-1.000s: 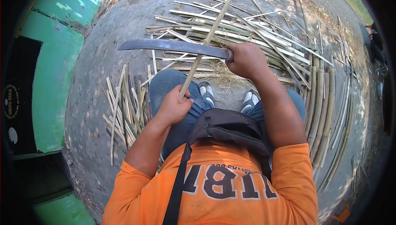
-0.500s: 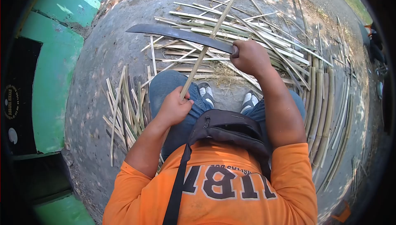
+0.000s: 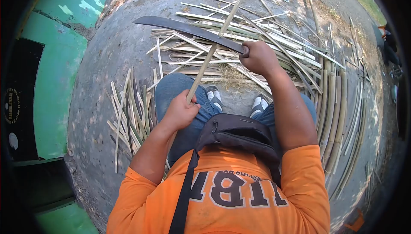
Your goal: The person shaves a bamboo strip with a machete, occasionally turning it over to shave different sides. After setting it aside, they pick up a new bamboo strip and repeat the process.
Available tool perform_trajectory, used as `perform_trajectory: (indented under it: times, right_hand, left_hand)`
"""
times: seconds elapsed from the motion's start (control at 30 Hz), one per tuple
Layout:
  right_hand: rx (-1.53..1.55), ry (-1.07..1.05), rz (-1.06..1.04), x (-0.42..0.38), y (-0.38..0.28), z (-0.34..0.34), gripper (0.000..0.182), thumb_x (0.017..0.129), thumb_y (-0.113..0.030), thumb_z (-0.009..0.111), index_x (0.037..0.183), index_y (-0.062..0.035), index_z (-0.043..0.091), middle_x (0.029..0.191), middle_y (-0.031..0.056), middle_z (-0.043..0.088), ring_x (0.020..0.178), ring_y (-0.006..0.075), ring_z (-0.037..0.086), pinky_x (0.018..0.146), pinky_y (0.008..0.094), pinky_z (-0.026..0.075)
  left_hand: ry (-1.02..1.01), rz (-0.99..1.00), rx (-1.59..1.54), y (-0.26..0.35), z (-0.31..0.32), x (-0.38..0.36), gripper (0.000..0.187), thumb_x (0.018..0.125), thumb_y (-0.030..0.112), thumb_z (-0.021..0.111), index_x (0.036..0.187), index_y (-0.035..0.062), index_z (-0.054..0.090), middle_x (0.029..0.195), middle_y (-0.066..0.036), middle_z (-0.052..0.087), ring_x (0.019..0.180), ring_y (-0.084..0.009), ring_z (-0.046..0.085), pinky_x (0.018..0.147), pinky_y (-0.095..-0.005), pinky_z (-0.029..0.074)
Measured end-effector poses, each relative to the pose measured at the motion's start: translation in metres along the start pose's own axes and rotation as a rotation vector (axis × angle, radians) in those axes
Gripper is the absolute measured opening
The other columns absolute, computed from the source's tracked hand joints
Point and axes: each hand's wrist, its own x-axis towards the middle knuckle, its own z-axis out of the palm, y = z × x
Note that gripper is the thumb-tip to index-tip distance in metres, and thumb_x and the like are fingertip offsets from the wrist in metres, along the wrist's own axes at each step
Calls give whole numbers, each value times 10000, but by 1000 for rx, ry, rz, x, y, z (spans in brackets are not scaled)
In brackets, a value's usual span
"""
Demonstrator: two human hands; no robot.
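Observation:
My left hand (image 3: pixel 182 110) is closed around a long bamboo strip (image 3: pixel 205 64), near my left knee. The strip slants up and away to the top of the head view, and its near end passes back under my left forearm. In my right hand (image 3: pixel 260 57) is the handle of a machete (image 3: pixel 184 27), its long dark blade pointing left. The blade crosses the strip well above my left hand and appears to touch it. My fingers hide most of the machete's handle.
Split bamboo strips (image 3: pixel 252 32) lie heaped on the ground ahead. More strips (image 3: pixel 128 109) are at my left, and bamboo poles (image 3: pixel 332 109) lie at my right. A green wall (image 3: pixel 60 88) stands far left. A black bag (image 3: pixel 237 133) rests on my lap.
The machete's blade has tilted, its tip rising slightly while the part by the handle dips a little along the strip. My left hand and the bamboo strip have stayed in place.

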Motion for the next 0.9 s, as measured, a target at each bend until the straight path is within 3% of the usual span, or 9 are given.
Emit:
perform_trajectory:
  times: [0.13,0.27,0.43,0.8,0.9]
  right_hand:
    - [38,-18,-123,-13,-20,5,183,822,-197,632,900,-64,729,804,231,692,791,456,666,734,540,542]
    - [-70,-184,-279,-24,-47,7,129,791,-202,657,853,-98,701,794,177,703,798,419,691,721,533,555]
    - [-83,-222,-251,-17,-41,19,124,762,-220,673,834,-120,693,760,164,696,788,410,699,722,528,561]
    - [-142,-151,-195,-8,-21,21,163,786,-238,674,874,-112,727,818,176,724,833,402,711,764,526,572]
    - [-44,-48,-257,-13,-27,28,109,773,-210,661,808,-108,678,740,170,673,768,424,670,694,549,535]
  left_hand:
    - [-58,-37,-42,5,-5,0,211,884,73,737,958,87,539,703,53,505,612,-52,463,546,-268,383]
    - [-72,-15,5,7,-9,2,232,859,101,750,957,80,542,748,21,530,668,-95,504,602,-297,423]
    - [-87,25,94,4,-14,6,245,832,116,757,973,58,564,788,-37,580,726,-161,572,671,-346,469]
    - [-129,-75,-79,3,-16,5,250,848,83,750,962,106,530,754,47,505,682,-60,474,613,-268,400]
    - [-100,-74,-106,5,-16,5,253,849,86,753,962,106,527,766,43,504,692,-56,469,615,-265,398]
